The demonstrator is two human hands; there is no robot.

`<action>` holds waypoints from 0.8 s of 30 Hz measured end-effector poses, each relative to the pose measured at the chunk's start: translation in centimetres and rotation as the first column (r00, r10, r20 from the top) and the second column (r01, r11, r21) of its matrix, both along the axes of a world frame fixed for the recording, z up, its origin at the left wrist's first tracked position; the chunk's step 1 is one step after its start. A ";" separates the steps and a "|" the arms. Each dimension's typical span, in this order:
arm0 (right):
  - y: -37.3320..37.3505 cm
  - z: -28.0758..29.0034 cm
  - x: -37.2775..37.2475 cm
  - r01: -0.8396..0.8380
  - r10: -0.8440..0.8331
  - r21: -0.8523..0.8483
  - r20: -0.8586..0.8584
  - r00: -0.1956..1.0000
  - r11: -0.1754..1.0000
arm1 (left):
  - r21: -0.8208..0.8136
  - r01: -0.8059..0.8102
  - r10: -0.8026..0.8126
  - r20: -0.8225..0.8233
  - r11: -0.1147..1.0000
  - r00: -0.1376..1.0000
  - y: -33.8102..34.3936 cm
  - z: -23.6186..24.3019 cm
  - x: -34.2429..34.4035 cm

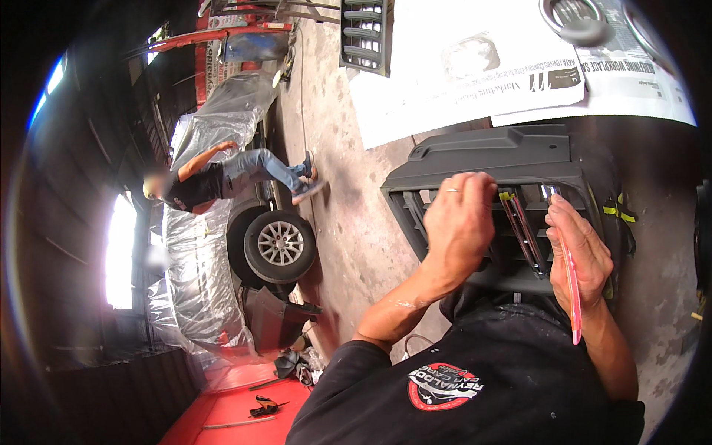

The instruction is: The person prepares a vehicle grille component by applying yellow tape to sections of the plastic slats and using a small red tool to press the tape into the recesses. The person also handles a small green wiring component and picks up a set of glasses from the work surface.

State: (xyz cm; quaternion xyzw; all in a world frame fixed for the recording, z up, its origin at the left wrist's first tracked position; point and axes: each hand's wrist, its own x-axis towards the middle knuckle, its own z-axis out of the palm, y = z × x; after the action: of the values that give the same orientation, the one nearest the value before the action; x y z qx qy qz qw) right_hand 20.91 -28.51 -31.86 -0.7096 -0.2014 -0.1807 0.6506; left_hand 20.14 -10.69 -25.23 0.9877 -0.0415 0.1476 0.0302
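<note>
In front of me is a dark grey plastic car trim panel [486,159] with a slatted, vent-like opening. A shiny chrome strip [523,233] runs down inside the opening, with a bit of yellow tape at its upper end. My left hand [461,222] is over the opening, left of the strip, fingers curled together; whatever they pinch is hidden. My right hand [582,256] is closed on a slim pink-handled tool [572,285]. Its shiny tip is by the panel's upper right edge, and the handle points back toward me. I cannot tell the tool's exact kind.
Newspaper sheets [423,96] lie beyond the panel, with silver rings [571,15] on them. A black slatted grille [364,33] is beside them. To the left, another person [204,178] strides past a plastic-covered vehicle [196,259]. A red surface [230,408] is at lower left.
</note>
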 end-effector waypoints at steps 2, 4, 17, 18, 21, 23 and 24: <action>0.1 -0.1 -0.1 -0.005 0.005 0.003 -0.006 1.000 1.000 | -0.064 0.016 -0.013 0.045 0.998 0.999 0.8 0.7 -0.2; 0.0 -0.2 0.0 -0.007 0.007 0.002 -0.008 1.000 1.000 | -0.147 0.037 -0.051 -0.090 0.988 0.995 0.3 1.4 -0.5; 0.1 -0.2 -0.1 0.001 -0.001 -0.003 -0.010 1.000 1.000 | -0.071 -0.018 0.003 -0.205 0.997 0.979 -1.4 0.5 0.0; 0.2 -0.1 0.0 0.003 -0.003 0.002 -0.009 1.000 1.000 | -0.069 -0.020 0.006 -0.205 0.997 0.979 -1.5 0.6 0.0; 0.0 0.0 0.1 0.023 -0.022 -0.038 0.034 0.999 0.999 | -0.005 -0.012 0.011 -0.200 1.000 0.980 -1.8 0.1 -0.1; -0.1 0.0 0.2 0.028 -0.027 -0.036 0.034 0.999 0.999 | -0.017 -0.008 0.006 -0.109 1.000 0.994 -1.8 -0.8 -0.2; 0.0 -0.1 0.1 0.025 -0.024 -0.029 0.033 0.999 0.999 | -0.016 -0.007 0.005 -0.111 1.000 0.994 -1.6 -1.2 -0.4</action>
State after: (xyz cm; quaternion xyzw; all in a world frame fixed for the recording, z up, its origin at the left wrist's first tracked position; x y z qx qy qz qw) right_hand 21.05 -28.51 -31.91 -0.7184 -0.2061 -0.1974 0.6345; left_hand 19.75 -12.27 -26.45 0.9942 -0.0356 0.0929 0.0399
